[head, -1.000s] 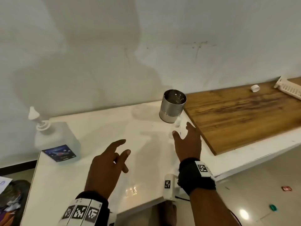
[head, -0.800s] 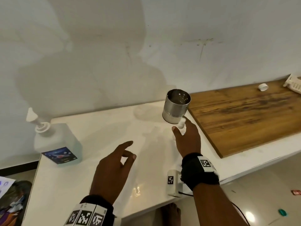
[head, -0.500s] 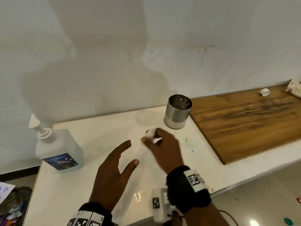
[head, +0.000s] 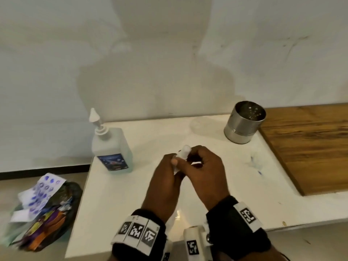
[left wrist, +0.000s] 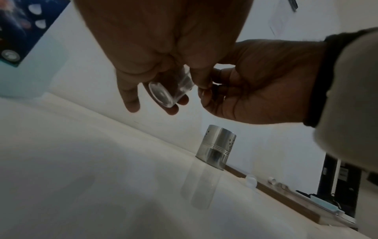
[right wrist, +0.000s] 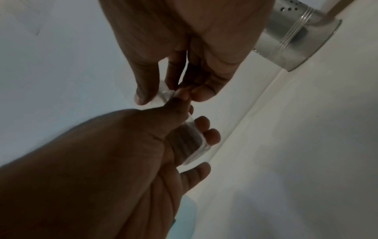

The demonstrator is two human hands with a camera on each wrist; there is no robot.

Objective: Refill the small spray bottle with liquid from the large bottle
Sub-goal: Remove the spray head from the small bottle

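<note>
you have the small spray bottle off the white tabletop, held up between both hands near the middle of the head view: your left hand wraps its clear body with the fingers curled round it, and your right hand pinches the white cap end at the top. judging by that grip, you are about to twist or pull the spray head off. the body is clear, smooth and thin, and the left wrist view shows its base poking out below your grip, so a hard twist could spin it in your palm or let it slide down and drop. whether any liquid is left inside cannot be told; if there is, a sudden release could slop it out. the pump bottle stands at ten o'clock from your hands, well apart, and the steel perforated cup at two o'clock, so a jerked elbow is the likeliest way to knock either. keep the freed cap in hand or it may roll off the edge.
</note>
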